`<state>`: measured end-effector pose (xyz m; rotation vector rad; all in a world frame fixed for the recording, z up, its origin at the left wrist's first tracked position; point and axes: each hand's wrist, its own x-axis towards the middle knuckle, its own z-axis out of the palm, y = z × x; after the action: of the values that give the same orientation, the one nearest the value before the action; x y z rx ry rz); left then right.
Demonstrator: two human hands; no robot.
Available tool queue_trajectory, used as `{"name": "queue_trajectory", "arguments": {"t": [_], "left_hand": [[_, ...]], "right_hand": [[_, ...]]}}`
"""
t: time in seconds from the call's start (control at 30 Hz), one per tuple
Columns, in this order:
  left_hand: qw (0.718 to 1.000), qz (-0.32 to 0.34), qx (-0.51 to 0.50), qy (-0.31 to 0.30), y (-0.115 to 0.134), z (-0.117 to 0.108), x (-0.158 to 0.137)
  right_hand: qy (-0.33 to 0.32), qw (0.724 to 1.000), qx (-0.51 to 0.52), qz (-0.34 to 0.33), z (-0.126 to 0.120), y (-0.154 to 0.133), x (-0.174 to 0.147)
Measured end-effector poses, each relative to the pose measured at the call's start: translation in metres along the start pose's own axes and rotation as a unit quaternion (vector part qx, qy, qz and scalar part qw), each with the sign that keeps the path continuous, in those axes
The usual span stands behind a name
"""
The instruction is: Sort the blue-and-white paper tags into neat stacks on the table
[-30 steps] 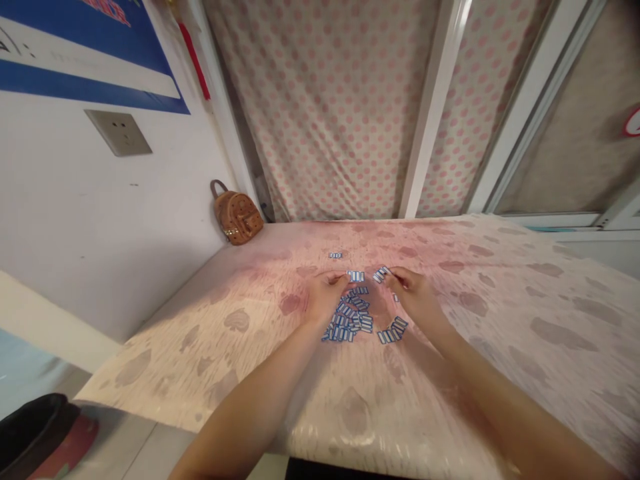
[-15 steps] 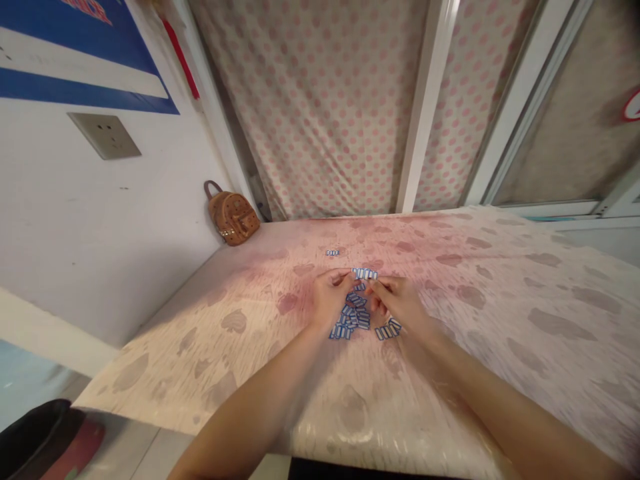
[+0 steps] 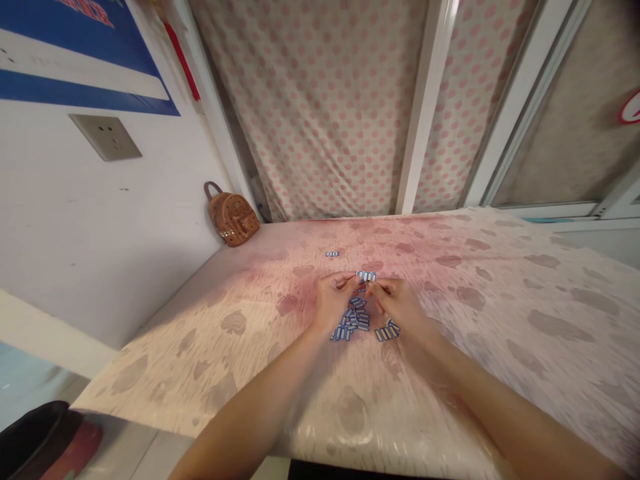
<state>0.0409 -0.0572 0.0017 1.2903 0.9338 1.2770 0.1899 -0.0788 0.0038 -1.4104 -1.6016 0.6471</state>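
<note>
Between my fingertips, just above the table, is a small blue-and-white striped strip, perhaps a sticker strip or card; its exact kind is too small to make out. My left hand pinches its left end, and my right hand pinches its right end. Below and between the hands lies a loose pile of similar blue-and-white pieces. A few more such pieces lie near my right wrist. One small strip sits alone farther back.
A patterned cloth covers the table. At its back left corner a small brown backpack-shaped bag leans by the wall, below a socket. A dotted curtain hangs behind the table. A dark bin-like object stands lower left.
The held striped strip looks shorter between my fingers, and my hands are slightly closer together. The pile and the lone strip stay where they were.
</note>
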Motion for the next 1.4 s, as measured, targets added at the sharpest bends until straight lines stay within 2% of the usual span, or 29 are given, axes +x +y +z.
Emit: {"name": "queue_trajectory", "arguments": {"t": [0.3, 0.57, 0.73, 0.87, 0.97, 1.07, 1.23, 1.33, 1.4], "left_hand": [[1.0, -0.013, 0.011, -0.014, 0.002, -0.001, -0.001], [1.0, -0.009, -0.002, -0.025, 0.0, -0.001, 0.0], [0.999, -0.029, -0.013, -0.002, 0.001, -0.002, 0.002], [0.999, -0.045, -0.012, 0.019, 0.007, -0.004, 0.002], [0.998, -0.063, -0.013, 0.022, 0.01, -0.004, 0.001], [0.997, -0.076, -0.02, 0.015, 0.01, -0.003, 0.001], [0.997, -0.077, -0.011, 0.005, 0.01, -0.003, 0.0], [0.998, -0.065, -0.008, 0.02, 0.012, -0.004, 0.001], [0.997, -0.064, -0.015, 0.038, 0.012, -0.006, 0.003]], "right_hand": [[0.016, 0.999, -0.04, -0.024, -0.001, 0.003, 0.002], [-0.011, 0.999, -0.037, -0.028, 0.002, 0.009, 0.004], [0.012, 0.997, -0.077, -0.024, -0.001, 0.007, 0.001], [0.067, 0.987, -0.124, -0.08, -0.008, 0.006, 0.001], [0.032, 0.979, -0.14, -0.145, -0.011, 0.007, 0.003], [0.014, 0.974, -0.148, -0.169, -0.012, 0.007, 0.004], [0.016, 0.981, -0.102, -0.161, -0.01, 0.005, 0.005], [0.005, 0.992, -0.062, -0.111, -0.02, 0.013, 0.013], [0.033, 0.995, -0.069, -0.067, -0.034, 0.023, 0.02]]}}
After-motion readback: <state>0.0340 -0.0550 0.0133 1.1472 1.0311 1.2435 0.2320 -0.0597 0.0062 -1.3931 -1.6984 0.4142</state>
